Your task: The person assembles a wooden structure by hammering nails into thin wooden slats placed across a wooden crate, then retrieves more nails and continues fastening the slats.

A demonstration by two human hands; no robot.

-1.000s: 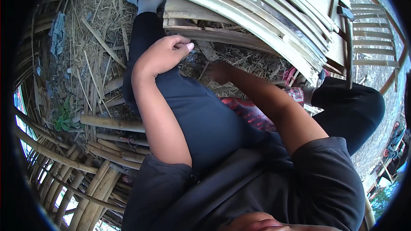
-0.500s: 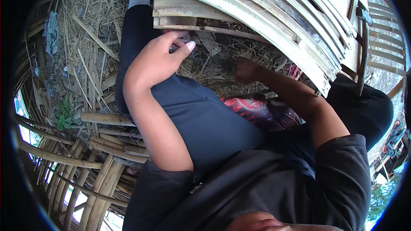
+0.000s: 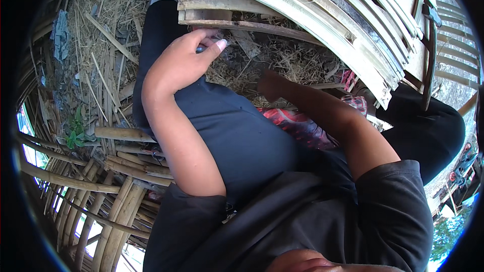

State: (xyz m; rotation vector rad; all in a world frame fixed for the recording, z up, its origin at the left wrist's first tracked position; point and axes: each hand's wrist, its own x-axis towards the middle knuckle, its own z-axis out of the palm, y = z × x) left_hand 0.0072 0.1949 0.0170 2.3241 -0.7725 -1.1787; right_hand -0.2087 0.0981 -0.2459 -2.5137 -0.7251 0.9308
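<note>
My left hand [image 3: 187, 60] is bent in a pinch over the straw, at the left end of a thin bamboo strip [image 3: 252, 25]. A small reddish patch shows by its fingertips; what they hold, if anything, I cannot make out. Lower and to the right, my right hand [image 3: 272, 85] hangs over the littered ground between my legs. Its fingers are curled in, and motion blurs it, so anything inside is hidden. Above both hands, split bamboo slats [image 3: 322, 25] lie side by side in a curved stack.
Bamboo poles [image 3: 128, 206] form a frame at the lower left, beside cut bamboo lengths [image 3: 126, 134]. Dry straw and slivers [image 3: 106, 65] cover the ground at left. A red and black patterned cloth [image 3: 297, 121] lies under my right forearm. A blade-like tool [image 3: 429, 60] rests upright against the slats.
My right hand has moved left, toward my left hand, uncovering more of the patterned cloth near the right forearm. The left hand has shifted slightly up and left.
</note>
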